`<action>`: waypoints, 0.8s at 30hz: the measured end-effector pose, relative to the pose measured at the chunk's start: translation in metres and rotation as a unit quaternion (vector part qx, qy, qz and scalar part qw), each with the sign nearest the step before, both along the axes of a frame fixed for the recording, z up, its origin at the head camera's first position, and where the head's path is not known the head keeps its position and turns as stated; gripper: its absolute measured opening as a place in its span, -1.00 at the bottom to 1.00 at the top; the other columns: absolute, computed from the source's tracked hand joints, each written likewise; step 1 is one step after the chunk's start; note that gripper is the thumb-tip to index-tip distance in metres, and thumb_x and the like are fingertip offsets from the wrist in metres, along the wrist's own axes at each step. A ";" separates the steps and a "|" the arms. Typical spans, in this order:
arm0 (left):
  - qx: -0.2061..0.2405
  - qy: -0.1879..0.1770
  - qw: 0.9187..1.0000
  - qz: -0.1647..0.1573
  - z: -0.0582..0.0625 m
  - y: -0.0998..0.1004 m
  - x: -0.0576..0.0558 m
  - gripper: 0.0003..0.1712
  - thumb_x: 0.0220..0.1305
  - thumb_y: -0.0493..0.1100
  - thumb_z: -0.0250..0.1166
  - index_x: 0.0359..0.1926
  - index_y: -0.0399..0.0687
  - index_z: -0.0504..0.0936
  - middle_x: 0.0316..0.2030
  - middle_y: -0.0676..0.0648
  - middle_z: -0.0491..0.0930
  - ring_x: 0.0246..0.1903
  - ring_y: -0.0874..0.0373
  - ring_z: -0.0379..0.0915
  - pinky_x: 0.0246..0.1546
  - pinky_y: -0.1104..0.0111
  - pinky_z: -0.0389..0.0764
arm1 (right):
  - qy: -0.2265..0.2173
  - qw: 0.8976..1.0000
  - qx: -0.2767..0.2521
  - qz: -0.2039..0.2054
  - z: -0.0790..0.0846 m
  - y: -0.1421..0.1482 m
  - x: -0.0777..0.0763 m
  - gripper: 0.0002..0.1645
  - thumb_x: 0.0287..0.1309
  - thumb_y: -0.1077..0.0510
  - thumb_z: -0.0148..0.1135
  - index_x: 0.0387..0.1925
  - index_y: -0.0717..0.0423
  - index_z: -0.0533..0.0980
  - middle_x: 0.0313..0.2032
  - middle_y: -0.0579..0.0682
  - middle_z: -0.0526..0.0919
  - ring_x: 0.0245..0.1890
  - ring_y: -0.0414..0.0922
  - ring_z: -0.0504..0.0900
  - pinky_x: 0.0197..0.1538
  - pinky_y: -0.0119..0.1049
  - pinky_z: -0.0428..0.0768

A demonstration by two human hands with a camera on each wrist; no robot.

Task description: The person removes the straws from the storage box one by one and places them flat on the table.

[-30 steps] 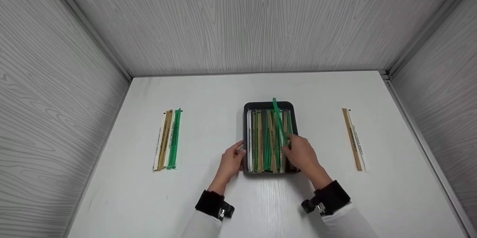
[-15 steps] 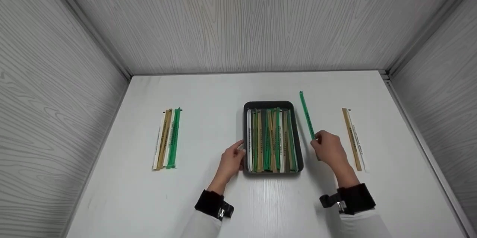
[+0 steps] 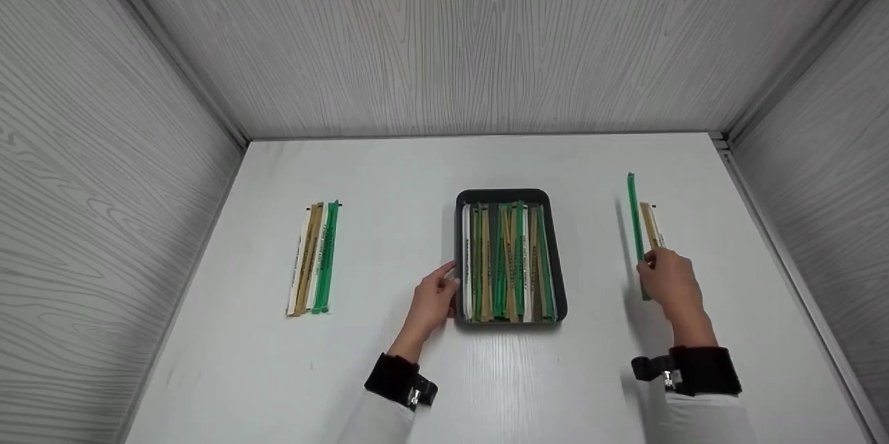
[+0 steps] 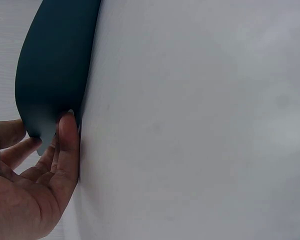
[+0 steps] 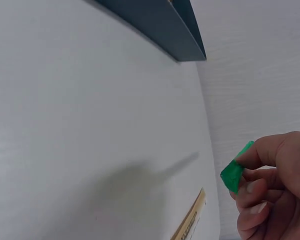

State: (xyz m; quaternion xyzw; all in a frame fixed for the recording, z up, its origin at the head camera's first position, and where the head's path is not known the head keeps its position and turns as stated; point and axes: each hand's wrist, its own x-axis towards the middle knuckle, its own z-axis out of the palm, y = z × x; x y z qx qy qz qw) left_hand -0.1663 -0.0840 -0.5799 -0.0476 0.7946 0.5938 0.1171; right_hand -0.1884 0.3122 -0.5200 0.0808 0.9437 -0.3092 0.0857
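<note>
Four straws (image 3: 306,267) lie left of the tray (image 3: 503,195) my left hand (image 3: 432,299) holds, two straws (image 3: 649,223) right, others waiting inside; my right hand (image 3: 671,283) pinches a green straw (image 3: 633,208).

Passable left of centre, between stick row (image 3: 310,260) and left hand (image 3: 432,298); blocked mid-frame by black tray (image 3: 503,194), at centre right by right hand (image 3: 671,282) and green stick (image 3: 635,215).
</note>
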 end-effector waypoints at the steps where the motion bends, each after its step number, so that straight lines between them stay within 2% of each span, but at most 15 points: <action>1: -0.001 0.001 1.000 0.000 0.000 0.000 0.000 -0.48 0.48 -0.20 0.08 0.41 -0.13 0.33 -0.23 -0.15 0.55 -0.43 0.09 0.55 -0.47 0.26 0.65 | -0.001 1.000 0.005 -0.004 -0.001 0.005 0.001 -0.58 0.35 0.22 -0.03 0.01 0.55 0.44 -0.19 0.42 0.59 -0.35 0.09 0.62 -0.46 -0.19 0.58; 6: 0.001 -0.002 1.000 0.001 -0.001 0.000 -0.001 -0.47 0.49 -0.19 0.08 0.42 -0.10 0.33 -0.23 -0.14 0.54 -0.42 0.09 0.55 -0.47 0.28 0.64 | -0.002 1.000 0.020 -0.024 -0.004 0.030 0.004 -0.54 0.35 0.23 -0.06 0.06 0.60 0.41 -0.18 0.45 0.59 -0.34 0.12 0.64 -0.42 -0.16 0.58; 14: -0.004 0.002 1.000 -0.002 0.001 0.000 0.000 -0.47 0.49 -0.20 0.07 0.42 -0.12 0.32 -0.22 -0.13 0.56 -0.42 0.11 0.55 -0.46 0.27 0.65 | -0.029 0.998 0.034 -0.047 -0.011 0.058 0.009 -0.49 0.36 0.21 -0.12 0.14 0.58 0.35 -0.14 0.48 0.56 -0.35 0.12 0.62 -0.49 -0.18 0.54; 19: -0.011 0.004 1.000 -0.001 0.003 0.001 0.000 -0.47 0.49 -0.20 0.08 0.41 -0.14 0.32 -0.22 -0.13 0.56 -0.43 0.12 0.55 -0.46 0.27 0.64 | -0.070 0.995 0.028 -0.058 -0.017 0.068 0.011 -0.46 0.33 0.24 -0.12 0.21 0.57 0.30 -0.06 0.53 0.51 -0.20 0.26 0.59 -0.38 -0.07 0.58; 24: -0.005 -0.003 1.000 0.002 0.003 0.001 0.000 -0.47 0.49 -0.19 0.08 0.42 -0.13 0.32 -0.23 -0.14 0.55 -0.42 0.12 0.55 -0.46 0.26 0.65 | -0.086 0.994 0.023 -0.063 -0.020 0.069 0.012 -0.43 0.28 0.29 -0.11 0.24 0.57 0.27 0.02 0.57 0.45 -0.08 0.36 0.54 -0.27 0.05 0.59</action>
